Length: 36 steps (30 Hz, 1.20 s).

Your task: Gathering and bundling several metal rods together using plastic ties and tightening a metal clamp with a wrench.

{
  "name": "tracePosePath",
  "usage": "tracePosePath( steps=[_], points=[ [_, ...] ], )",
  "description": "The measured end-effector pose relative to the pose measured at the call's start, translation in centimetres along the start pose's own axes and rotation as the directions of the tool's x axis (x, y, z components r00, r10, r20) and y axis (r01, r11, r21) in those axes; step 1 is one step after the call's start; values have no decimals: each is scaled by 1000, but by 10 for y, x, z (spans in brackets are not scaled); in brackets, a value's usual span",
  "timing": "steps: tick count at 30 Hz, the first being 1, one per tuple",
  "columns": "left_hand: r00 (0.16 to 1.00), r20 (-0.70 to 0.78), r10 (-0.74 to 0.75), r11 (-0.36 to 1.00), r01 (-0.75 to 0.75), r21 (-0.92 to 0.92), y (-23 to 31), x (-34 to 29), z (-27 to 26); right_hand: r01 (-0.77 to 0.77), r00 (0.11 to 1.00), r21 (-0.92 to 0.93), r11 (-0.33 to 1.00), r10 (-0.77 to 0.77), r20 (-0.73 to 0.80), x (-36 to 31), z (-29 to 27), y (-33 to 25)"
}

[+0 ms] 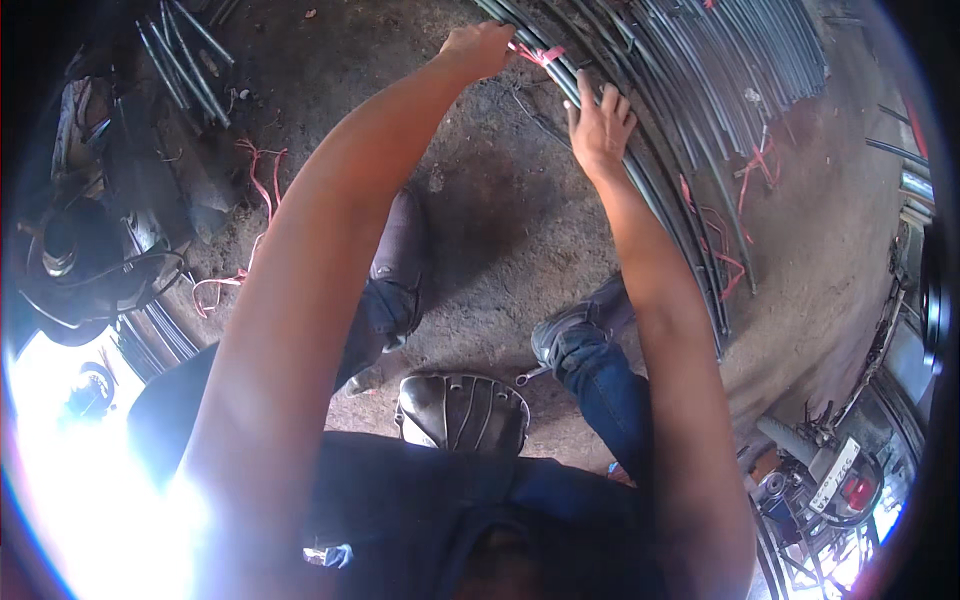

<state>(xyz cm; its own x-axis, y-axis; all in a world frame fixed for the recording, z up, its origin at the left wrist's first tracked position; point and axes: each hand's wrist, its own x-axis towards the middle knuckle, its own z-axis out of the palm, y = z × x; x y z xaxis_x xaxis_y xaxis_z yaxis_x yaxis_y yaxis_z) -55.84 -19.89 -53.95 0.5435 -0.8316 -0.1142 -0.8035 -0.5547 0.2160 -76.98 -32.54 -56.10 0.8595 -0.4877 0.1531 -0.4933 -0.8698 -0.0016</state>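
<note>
A bundle of long, thin dark metal tubes runs from the top middle toward the right. A pink cord is wound round its upper part. My left hand is closed at the bundle's near side, where the cord's end runs into its fingers; the fingertips are partly hidden. Farther down the tubes, my right hand rests against them with its fingers stretched and spread. Both arms reach forward over my knees.
Many more tubes lie at the upper right, some others at the upper left. Loose pink cord lies on the dirt floor. A dark ribbed cover and a wrench are near my feet. A motorcycle's rear stands lower right.
</note>
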Motion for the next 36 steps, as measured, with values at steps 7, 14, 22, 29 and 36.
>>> tracePosePath(
  steps=[7,14,22,29,36],
  points=[
    [978,-56,203,977,-206,-46,-5,15,2,152,988,32,988,-152,10,12,16,31],
    [973,81,217,963,-200,-181,2,37,-11,175,979,-70,982,-181,-90,26,11,43],
    [1000,5,21,992,-20,-121,11,34,-17,93,995,24,995,-92,-28,31,19,47],
    [993,-114,26,810,-88,-580,-14,31,13,98,994,12,995,-97,-42,37,16,45],
    [927,-370,70,967,-154,-203,16,19,42,75,997,51,996,-74,-17,32,23,53]
  ],
)
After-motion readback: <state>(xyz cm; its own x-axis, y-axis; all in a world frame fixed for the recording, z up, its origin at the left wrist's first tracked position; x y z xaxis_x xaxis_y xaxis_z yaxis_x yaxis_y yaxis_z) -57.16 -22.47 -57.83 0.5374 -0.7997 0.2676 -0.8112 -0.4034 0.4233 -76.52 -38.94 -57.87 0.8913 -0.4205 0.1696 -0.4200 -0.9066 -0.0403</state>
